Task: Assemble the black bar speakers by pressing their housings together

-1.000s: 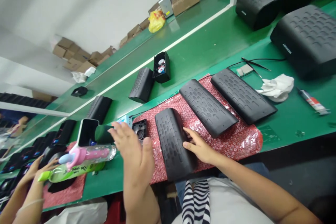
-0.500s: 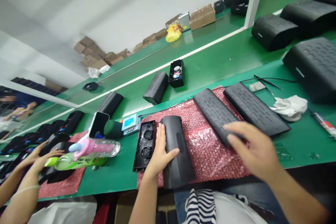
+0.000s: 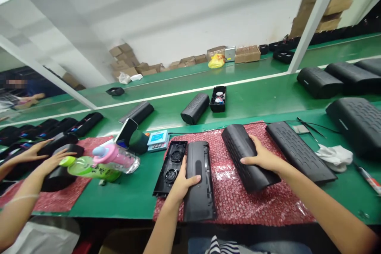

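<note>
Your L hand [image 3: 179, 184] holds the case [image 3: 199, 202], thumb on top & fingers at its side, prob. to steady it by the fan panel [image 3: 163, 180], while your R hand [image 3: 262, 156] grips the cover [image 3: 238, 141] approx. mid-length for balance, both over scratch-saving (prob.) wrap [image 3: 230, 206].
</note>
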`<state>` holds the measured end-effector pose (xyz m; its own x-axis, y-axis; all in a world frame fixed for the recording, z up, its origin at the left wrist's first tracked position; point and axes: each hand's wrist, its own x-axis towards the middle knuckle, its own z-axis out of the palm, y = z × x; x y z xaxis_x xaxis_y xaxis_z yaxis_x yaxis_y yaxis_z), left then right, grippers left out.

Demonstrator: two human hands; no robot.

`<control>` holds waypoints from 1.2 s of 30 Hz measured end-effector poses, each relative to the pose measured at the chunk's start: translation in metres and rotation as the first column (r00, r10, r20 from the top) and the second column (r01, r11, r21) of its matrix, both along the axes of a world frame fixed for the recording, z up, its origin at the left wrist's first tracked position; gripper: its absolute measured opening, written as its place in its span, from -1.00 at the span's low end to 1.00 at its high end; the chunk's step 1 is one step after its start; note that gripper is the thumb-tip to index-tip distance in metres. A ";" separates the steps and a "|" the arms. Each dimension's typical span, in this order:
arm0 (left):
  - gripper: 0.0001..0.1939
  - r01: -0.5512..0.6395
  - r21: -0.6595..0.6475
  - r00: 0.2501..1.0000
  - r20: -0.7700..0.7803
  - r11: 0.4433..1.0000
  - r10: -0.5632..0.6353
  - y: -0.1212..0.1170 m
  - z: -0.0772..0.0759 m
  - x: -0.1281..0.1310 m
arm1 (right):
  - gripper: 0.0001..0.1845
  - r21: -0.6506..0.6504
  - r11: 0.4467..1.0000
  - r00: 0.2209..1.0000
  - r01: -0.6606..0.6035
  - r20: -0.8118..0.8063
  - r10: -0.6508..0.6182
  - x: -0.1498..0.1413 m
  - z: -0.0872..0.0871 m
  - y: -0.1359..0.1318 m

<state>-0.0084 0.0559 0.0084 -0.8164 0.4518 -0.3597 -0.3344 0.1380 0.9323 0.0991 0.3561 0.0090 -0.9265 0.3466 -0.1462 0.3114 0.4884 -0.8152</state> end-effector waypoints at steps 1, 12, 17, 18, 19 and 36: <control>0.21 -0.008 0.016 1.000 0.008 1.000 0.008 0.000 -0.001 0.000 | 0.12 -0.080 0.997 1.000 -0.011 0.020 0.012 -0.002 -0.001 -0.001; 0.23 -0.034 0.237 0.994 0.104 0.971 0.010 0.023 -0.006 0.056 | 0.20 0.247 0.969 0.984 0.000 0.173 -0.044 0.054 0.016 -0.079; 0.16 0.032 0.240 0.994 0.095 0.970 -0.056 0.023 -0.006 0.070 | -0.05 0.216 0.976 0.977 0.038 0.199 -0.082 0.084 0.011 -0.094; 0.14 0.043 0.217 0.995 0.082 0.975 -0.063 0.022 -0.007 0.071 | -0.10 0.197 0.980 0.977 0.041 0.196 -0.080 0.090 0.008 -0.094; 0.12 0.051 0.193 0.995 0.070 0.980 -0.066 0.021 -0.009 0.071 | -0.13 0.167 0.985 0.979 0.047 0.189 -0.079 0.095 0.005 -0.093; 0.12 0.040 0.071 0.997 0.060 0.997 -0.044 0.021 -0.007 0.082 | -0.08 -0.667 0.736 0.986 0.115 -0.016 -0.168 0.099 -0.027 -0.079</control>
